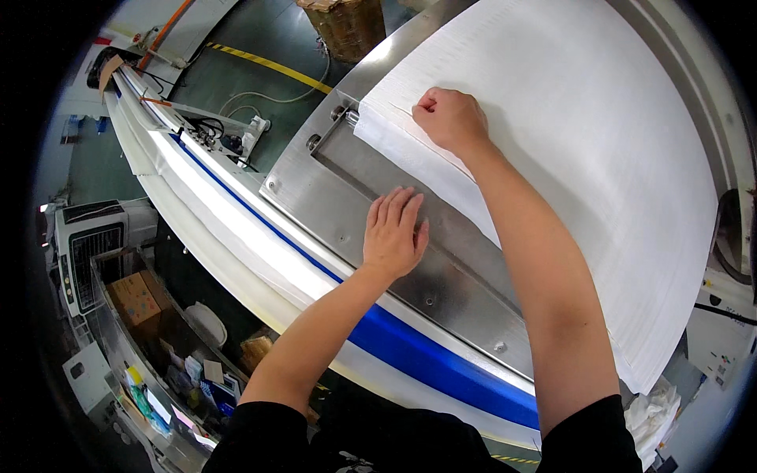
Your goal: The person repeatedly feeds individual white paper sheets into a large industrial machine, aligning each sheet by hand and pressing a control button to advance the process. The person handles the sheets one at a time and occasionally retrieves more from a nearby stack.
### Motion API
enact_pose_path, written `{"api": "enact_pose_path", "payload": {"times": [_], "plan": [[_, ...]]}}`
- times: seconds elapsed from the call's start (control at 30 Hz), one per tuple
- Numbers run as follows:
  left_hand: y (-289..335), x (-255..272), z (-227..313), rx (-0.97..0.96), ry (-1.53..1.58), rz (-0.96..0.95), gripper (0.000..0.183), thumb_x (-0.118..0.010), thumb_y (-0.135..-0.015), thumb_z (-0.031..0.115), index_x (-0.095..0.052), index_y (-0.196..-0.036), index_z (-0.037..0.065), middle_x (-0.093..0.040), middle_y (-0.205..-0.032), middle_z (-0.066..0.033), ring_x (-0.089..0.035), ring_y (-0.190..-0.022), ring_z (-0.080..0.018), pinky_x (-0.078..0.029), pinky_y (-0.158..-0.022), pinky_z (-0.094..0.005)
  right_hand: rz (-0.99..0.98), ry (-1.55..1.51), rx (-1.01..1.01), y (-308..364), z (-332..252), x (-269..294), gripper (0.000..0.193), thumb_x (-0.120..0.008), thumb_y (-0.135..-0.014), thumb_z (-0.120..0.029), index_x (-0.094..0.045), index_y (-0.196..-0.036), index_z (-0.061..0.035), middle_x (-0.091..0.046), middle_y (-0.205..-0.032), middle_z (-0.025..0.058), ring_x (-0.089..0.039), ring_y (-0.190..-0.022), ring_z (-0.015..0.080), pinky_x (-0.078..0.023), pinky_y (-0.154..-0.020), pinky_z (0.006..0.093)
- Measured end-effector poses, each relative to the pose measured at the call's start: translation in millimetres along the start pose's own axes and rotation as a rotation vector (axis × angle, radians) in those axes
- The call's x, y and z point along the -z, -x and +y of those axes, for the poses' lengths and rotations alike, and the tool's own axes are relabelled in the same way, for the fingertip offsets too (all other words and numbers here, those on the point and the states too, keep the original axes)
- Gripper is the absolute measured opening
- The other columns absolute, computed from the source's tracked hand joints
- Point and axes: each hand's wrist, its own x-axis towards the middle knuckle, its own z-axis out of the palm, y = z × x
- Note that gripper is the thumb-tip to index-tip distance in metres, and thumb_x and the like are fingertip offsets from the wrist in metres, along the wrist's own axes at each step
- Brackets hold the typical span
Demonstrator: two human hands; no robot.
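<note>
A broad white sheet [568, 158], finely lined and perhaps layered, covers the upper right of a bare metal table [347, 236]. My right hand [449, 118] rests on it as a closed fist, close to its left edge. Whatever the curled fingers may hold is hidden. From below that fist a thin crease or fold runs along the sheet's edge. My left hand [394, 232] lies palm down over the metal, fingers stretched out and a little apart, with nothing in it. A shallow metal recess [347, 162] is sunk in the table beside the sheet's edge.
A long white rail with a blue strip [426, 359] runs along the table's near side. Beyond the table stands a brown wrapped roll [344, 27] on the green floor. At left are a metal bin with a cardboard box [140, 299] and a white cooler [95, 244].
</note>
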Motion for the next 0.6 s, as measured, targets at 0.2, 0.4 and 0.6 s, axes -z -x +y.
{"api": "enact_pose_path", "payload": {"times": [0.2, 0.4, 0.6], "plan": [[-76, 13, -40, -0.108, -0.151, 0.204, 0.055, -0.056, -0.076, 0.009, -0.047, -0.13, 0.009, -0.045, -0.133, -0.0146, -0.043, -0.123, -0.0323, -0.031, -0.105, -0.0483, 0.044, 0.029, 0.021, 1, 7, -4, 0.017, -0.06, -0.08, -0.029, -0.069, -0.084, -0.0147, -0.069, -0.08, 0.0085, -0.065, -0.076, 0.0303, -0.052, -0.07, 0.0408], [-104, 22, -71, -0.206, -0.285, 0.13, 0.056, -0.057, -0.075, 0.008, -0.047, -0.13, 0.011, -0.045, -0.135, -0.011, -0.041, -0.128, -0.0274, -0.031, -0.107, -0.0452, 0.169, 0.077, 0.131, 2, 14, -12, 0.014, -0.064, -0.079, -0.027, -0.068, -0.08, -0.0132, -0.068, -0.073, 0.0047, -0.065, -0.067, 0.0255, -0.051, -0.062, 0.0372], [-98, 21, -79, -0.212, -0.309, 0.132, 0.055, -0.06, -0.073, 0.01, -0.048, -0.126, 0.011, -0.047, -0.133, -0.0066, -0.042, -0.128, -0.0226, -0.031, -0.107, -0.0424, 0.184, 0.06, 0.142, -1, 17, -13, 0.014, -0.064, -0.08, -0.026, -0.067, -0.08, -0.0126, -0.068, -0.073, 0.0055, -0.065, -0.067, 0.026, -0.051, -0.061, 0.0372]]}}
